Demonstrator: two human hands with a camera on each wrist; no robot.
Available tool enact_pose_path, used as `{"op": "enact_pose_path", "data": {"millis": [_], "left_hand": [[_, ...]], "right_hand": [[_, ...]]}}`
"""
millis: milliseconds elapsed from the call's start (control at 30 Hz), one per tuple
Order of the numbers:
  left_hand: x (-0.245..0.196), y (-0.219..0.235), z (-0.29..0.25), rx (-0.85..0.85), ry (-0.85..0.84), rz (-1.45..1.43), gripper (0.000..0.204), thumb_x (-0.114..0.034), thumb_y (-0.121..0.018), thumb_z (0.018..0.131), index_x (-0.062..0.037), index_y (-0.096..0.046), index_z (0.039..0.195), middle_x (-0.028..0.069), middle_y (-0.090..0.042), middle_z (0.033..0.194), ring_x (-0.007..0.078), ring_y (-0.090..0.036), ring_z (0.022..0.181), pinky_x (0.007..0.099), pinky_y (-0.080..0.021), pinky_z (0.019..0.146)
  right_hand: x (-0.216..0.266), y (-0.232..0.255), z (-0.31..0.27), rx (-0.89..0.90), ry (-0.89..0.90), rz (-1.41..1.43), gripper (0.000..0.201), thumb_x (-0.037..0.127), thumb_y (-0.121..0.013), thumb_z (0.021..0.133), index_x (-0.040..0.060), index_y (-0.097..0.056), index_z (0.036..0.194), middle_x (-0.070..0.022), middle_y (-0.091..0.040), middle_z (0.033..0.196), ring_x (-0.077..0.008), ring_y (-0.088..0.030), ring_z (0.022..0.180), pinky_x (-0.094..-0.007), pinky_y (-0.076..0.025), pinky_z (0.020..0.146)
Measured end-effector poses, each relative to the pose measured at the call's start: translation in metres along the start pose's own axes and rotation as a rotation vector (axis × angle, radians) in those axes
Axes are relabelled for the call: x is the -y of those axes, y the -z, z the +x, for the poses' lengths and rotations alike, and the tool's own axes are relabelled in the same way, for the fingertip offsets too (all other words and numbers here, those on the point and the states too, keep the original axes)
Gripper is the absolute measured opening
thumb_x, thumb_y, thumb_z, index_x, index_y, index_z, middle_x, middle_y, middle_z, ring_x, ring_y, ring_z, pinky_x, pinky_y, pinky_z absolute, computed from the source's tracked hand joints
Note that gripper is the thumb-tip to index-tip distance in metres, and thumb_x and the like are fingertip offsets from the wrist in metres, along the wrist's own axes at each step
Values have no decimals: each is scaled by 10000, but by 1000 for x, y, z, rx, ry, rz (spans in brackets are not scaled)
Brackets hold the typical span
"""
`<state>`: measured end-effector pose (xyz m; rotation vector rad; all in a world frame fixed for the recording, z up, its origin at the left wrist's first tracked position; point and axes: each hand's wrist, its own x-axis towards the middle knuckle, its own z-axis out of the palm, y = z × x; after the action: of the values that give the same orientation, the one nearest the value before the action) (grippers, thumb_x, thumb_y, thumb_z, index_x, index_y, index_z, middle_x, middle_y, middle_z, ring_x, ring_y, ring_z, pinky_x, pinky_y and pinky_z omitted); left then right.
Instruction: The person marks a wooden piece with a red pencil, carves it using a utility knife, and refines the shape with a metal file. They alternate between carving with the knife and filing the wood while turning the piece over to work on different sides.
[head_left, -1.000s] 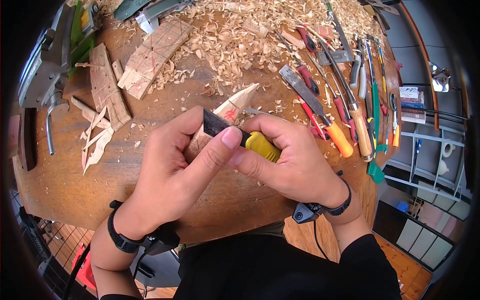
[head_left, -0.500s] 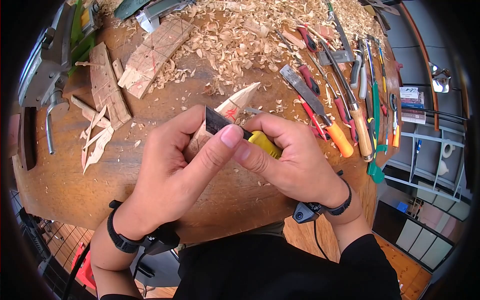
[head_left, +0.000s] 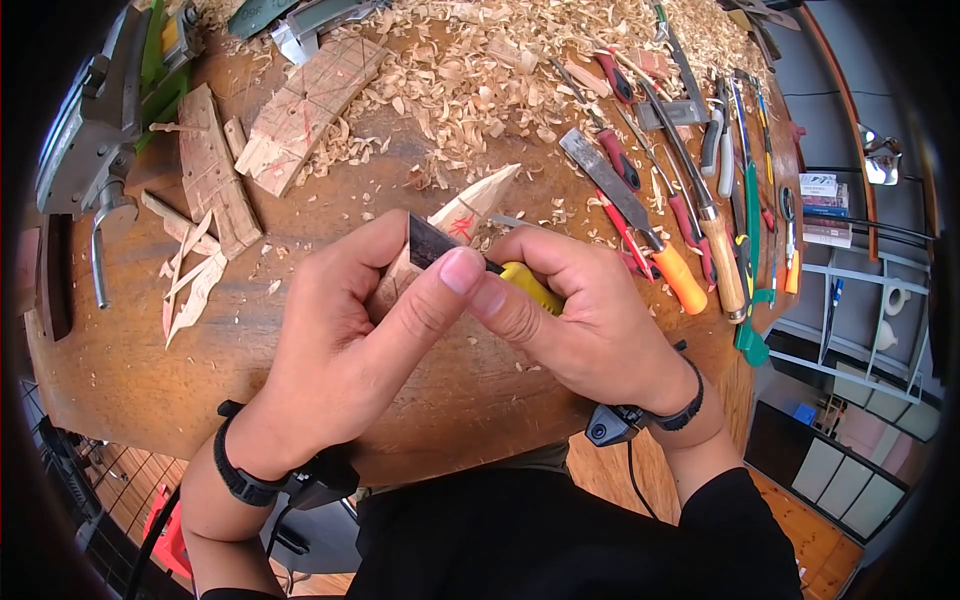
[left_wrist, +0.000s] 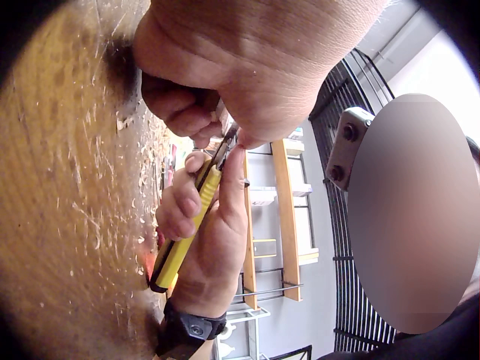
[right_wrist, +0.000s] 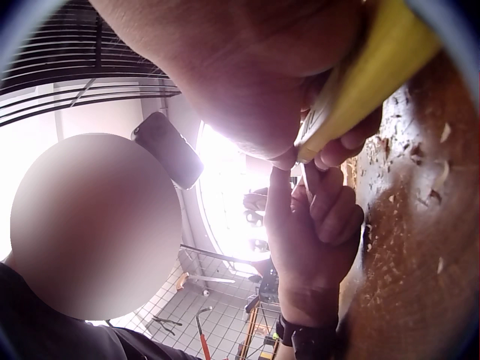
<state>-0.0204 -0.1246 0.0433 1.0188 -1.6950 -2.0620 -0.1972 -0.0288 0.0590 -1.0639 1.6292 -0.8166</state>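
The left hand (head_left: 355, 330) grips a pointed piece of wood (head_left: 478, 203) with a red mark, its tip angled up and right. In the right hand (head_left: 590, 315) is a yellow utility knife (head_left: 530, 288), whose dark blade (head_left: 430, 243) lies across the wood. Both thumbs meet at the blade, the left thumb on it. The left wrist view shows the knife's yellow handle (left_wrist: 186, 238) inside the right hand's curled fingers. Seen from the right wrist, the left hand (right_wrist: 311, 240) holds the wood by the blade; the wood's lower end is hidden.
Wood shavings (head_left: 460, 90) cover the table's back. Chisels, pliers and other tools lie at the right, among them an orange-handled chisel (head_left: 680, 280). Marked boards (head_left: 310, 110) and thin wood scraps (head_left: 197, 285) are at the left, beside a metal vise (head_left: 95, 140).
The right thumb has shifted slightly up beside the left thumb, and the right hand has tilted a little, covering more of the yellow handle. The wood has hardly moved.
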Motion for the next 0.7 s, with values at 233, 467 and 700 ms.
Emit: {"op": "enact_pose_path", "data": {"millis": [233,467,700], "left_hand": [[-1,-1,0,-7,-10,13,291,-265,-676,1016,-15,-634,873,-73,-482,666,12,-386,641,231,-295,526],[-2,0,0,3,1,-6,262,-251,-674,1017,-11,-650,915,-78,-503,687,5,-397,651,219,-304,536],[-2,0,1,-10,-23,-8,218,-230,-686,1011,-22,-671,948,-93,-540,739,-7,-405,669,195,-297,561]], "right_hand": [[-3,-1,0,-12,26,-8,484,463,-703,958,-20,-680,948,-153,-639,720,-252,-647,651,-363,-494,606],[-6,-1,1,-13,25,-9,469,445,-706,955,-23,-682,954,-169,-654,741,-265,-672,684,-369,-502,621],[-9,6,6,89,-5,200,478,450,-713,954,-27,-691,957,-62,-629,709,-132,-545,638,-297,-432,576]]}}
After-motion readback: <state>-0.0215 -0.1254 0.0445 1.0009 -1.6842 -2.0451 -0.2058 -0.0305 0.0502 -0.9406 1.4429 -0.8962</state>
